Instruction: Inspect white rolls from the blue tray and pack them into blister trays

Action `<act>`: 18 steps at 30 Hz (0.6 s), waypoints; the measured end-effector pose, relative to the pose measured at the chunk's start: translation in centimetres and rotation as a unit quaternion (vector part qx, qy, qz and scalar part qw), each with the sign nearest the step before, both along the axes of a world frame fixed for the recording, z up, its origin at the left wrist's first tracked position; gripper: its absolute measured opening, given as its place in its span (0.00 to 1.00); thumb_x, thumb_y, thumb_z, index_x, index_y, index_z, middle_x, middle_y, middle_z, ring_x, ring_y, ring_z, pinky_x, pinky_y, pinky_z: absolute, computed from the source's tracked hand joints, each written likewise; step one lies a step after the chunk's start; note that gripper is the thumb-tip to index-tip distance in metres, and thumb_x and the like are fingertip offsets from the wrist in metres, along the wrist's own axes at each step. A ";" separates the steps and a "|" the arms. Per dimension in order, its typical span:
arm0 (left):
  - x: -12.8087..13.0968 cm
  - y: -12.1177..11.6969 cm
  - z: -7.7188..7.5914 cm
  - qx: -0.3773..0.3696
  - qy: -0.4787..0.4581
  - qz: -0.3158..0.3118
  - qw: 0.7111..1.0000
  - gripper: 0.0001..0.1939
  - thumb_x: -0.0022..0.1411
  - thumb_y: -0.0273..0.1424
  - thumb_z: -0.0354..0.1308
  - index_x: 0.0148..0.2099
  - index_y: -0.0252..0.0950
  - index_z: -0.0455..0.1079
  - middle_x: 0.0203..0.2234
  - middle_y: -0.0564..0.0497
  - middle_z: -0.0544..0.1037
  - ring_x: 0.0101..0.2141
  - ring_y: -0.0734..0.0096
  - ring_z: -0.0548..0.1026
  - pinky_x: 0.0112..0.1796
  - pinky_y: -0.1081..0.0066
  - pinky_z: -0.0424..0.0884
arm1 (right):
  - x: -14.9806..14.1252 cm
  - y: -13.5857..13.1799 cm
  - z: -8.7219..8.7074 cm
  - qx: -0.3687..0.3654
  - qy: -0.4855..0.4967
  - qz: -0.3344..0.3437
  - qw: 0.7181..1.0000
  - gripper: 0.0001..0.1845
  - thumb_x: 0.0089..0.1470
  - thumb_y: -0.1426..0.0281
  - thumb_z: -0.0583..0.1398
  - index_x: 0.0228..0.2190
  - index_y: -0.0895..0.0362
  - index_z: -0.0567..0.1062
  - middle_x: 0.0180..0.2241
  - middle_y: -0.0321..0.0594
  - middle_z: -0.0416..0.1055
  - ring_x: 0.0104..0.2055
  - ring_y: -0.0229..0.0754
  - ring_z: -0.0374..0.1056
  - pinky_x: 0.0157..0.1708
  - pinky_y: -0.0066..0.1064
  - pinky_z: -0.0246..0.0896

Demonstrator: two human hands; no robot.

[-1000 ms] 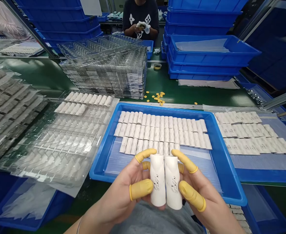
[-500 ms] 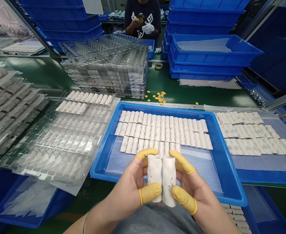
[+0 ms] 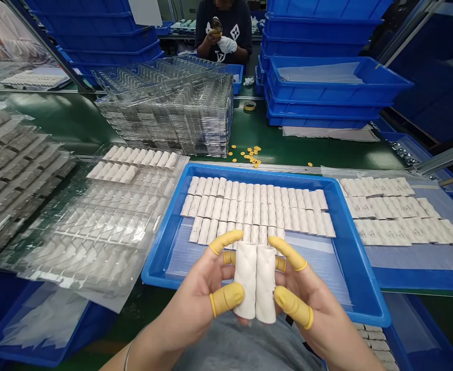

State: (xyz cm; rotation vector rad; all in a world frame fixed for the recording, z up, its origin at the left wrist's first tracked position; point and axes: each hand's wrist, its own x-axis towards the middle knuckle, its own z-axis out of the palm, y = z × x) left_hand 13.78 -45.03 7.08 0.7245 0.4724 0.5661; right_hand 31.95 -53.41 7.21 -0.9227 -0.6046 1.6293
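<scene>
We logged a shallow tray (image 3: 249,171) straight ahead, rows of moulded sleeves (image 3: 249,206) lying in it. Left of it lay a plastic blister tray (image 3: 95,232); right of it, more sleeves (image 3: 396,216) on a plastic sheet (image 3: 435,257). Behind it stood stacked blister trays (image 3: 164,118), with stacked crates (image 3: 327,87) farther right.

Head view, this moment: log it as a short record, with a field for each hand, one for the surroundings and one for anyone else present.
Left hand: holds a white cylindrical piece upright; yellow finger cots on its fingers
Right hand: holds a second white cylindrical piece upright, touching the first
Below hands: blue tray with rows of similar white pieces
Farther back: stacked clear plastic trays, scattered gold discs, stacked blue crates
Others: co-worker across the bench, one white-gloved hand
</scene>
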 end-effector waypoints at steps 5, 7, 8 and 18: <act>0.1 0.1 0.2 0.000 0.006 0.008 1.000 0.29 0.62 0.31 0.66 0.62 0.50 0.65 0.47 0.47 0.75 0.39 0.67 0.76 0.34 0.71 0.79 | 0.3 0.0 0.1 0.010 -0.019 -0.015 1.000 0.26 0.62 0.62 0.65 0.58 0.34 0.68 0.52 0.39 0.74 0.50 0.47 0.72 0.41 0.37 0.70; 0.1 0.1 0.1 -0.003 0.012 0.005 1.000 0.31 0.60 0.30 0.68 0.63 0.50 0.64 0.50 0.46 0.73 0.40 0.66 0.75 0.33 0.70 0.79 | 0.3 0.1 0.2 0.013 -0.039 -0.018 0.999 0.25 0.62 0.62 0.65 0.58 0.35 0.68 0.53 0.38 0.73 0.54 0.48 0.70 0.47 0.38 0.68; 0.1 0.1 0.0 -0.006 0.014 0.002 1.000 0.32 0.59 0.30 0.68 0.63 0.51 0.63 0.50 0.46 0.73 0.38 0.68 0.75 0.32 0.70 0.79 | 0.3 0.1 0.3 0.014 -0.046 -0.020 0.999 0.26 0.61 0.62 0.66 0.58 0.35 0.68 0.53 0.38 0.73 0.55 0.48 0.68 0.49 0.39 0.67; -0.3 -0.1 -0.2 0.028 0.050 0.014 0.998 0.30 0.59 0.32 0.69 0.62 0.50 0.68 0.47 0.47 0.77 0.45 0.62 0.73 0.44 0.65 0.74 | 0.2 0.2 0.4 -0.002 -0.011 -0.003 1.000 0.31 0.55 0.62 0.71 0.57 0.32 0.69 0.52 0.38 0.72 0.48 0.46 0.72 0.37 0.34 0.73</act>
